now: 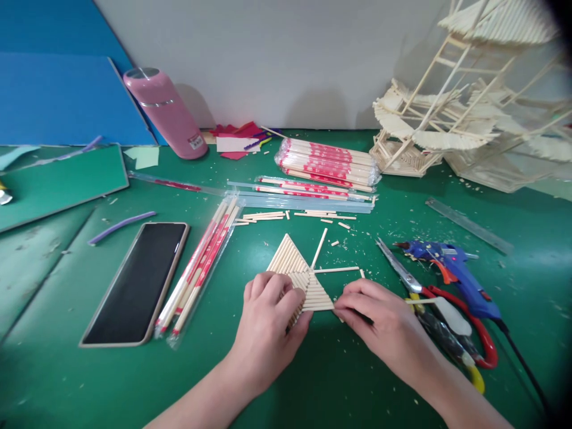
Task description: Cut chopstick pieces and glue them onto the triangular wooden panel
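Observation:
A fan-shaped panel of pale wooden sticks point(286, 257) lies on the green tabletop, built from triangular sections of sticks in rows. Two bare sticks, one of them a spoke point(337, 270), reach out from its centre. My left hand point(270, 310) is closed over the panel's near left part, thumb along the front edge, and hides some of it. At the panel's near right corner, the fingertips of my right hand point(379, 316) pinch the end of the frontmost wooden stick point(319, 308). Cut stick pieces point(266, 215) lie just behind the panel.
On the right lie scissors point(409, 277), a blue glue gun point(451, 262), yellow-handled pliers point(447, 339) and a ruler point(469, 226). Leftward are wrapped chopsticks point(203, 262) and a phone point(136, 286). Behind stand a pink bottle point(167, 113), a chopstick bundle point(328, 162) and a stick model point(429, 125).

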{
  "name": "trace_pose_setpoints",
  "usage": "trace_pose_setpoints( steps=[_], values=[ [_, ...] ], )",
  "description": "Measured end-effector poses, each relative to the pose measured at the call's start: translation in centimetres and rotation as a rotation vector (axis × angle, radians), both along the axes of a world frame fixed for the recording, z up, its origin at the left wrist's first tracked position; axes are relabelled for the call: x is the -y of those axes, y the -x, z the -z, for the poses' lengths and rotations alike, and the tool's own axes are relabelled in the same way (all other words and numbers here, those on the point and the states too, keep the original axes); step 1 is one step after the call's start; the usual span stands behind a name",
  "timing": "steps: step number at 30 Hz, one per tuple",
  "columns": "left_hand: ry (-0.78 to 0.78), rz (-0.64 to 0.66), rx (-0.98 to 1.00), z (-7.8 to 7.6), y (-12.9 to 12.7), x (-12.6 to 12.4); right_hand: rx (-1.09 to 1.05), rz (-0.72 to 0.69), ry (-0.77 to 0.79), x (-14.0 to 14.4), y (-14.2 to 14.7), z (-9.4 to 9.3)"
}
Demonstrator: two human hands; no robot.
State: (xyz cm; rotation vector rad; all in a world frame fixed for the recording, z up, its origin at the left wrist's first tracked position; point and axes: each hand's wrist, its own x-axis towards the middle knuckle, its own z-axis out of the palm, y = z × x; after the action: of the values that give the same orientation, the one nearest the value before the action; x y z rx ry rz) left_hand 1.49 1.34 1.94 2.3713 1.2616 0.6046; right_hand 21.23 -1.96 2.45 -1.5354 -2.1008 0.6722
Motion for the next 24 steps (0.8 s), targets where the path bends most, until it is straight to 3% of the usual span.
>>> trace_pose_setpoints(
  steps=[5, 12, 24],
  values=[
    [0.003, -0.004, -0.011, -0.01, 0.09, 0.11, 0.015, 0.004, 0.040, -0.05, 0.07, -0.42],
    [-0.002, -0.003, -0.008, 0.08, 0.06, -0.03, 0.134, 0.025, -0.016, 0.10, -0.30, -0.59],
    [-0.015, 0.002, -0.010, 0.00, -0.03, -0.02, 0.102, 0.031, 0.031, 0.18, 0.02, -0.65]
  ],
)
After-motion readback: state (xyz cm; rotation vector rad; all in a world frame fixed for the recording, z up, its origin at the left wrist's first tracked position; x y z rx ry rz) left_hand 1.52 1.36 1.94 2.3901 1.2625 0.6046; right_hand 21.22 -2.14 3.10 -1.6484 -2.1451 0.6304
